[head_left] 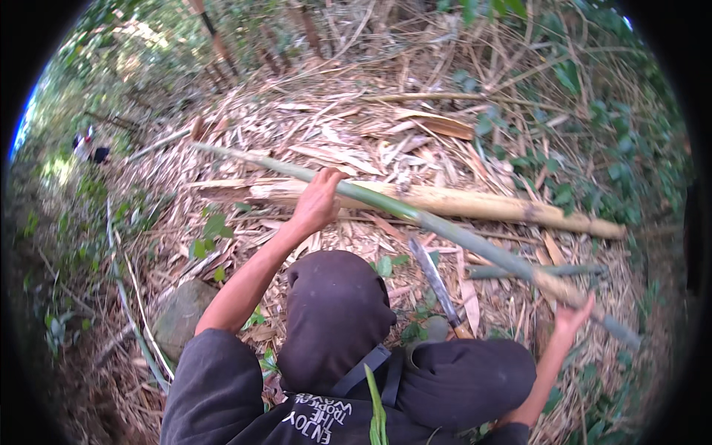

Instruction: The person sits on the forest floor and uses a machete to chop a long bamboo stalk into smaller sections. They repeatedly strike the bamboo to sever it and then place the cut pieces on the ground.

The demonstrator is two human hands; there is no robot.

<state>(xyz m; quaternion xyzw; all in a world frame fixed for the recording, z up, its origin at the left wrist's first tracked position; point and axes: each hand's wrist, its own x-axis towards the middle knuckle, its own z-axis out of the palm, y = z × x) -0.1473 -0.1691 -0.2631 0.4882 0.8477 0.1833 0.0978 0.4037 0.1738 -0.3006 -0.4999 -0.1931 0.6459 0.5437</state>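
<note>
A long green bamboo pole [478, 244] lies slantwise across my front, its far end up to the left and its thicker end down to the right. My left hand [319, 200] is closed around it left of the middle. Near the thick end, my right hand [574, 317] grips it from below, its fingers partly hidden by the pole. Between my knees and the pole, a machete [436, 283] rests on the litter with its wooden handle toward me. Neither hand touches it.
Beyond the pole lies a thick yellow dry bamboo stem [452, 200]. A short green bamboo piece [538, 271] is under the pole's right part. A grey rock [182, 317] sits by my left arm. Brush surrounds the dry leaf litter; a person [90, 147] is far off left.
</note>
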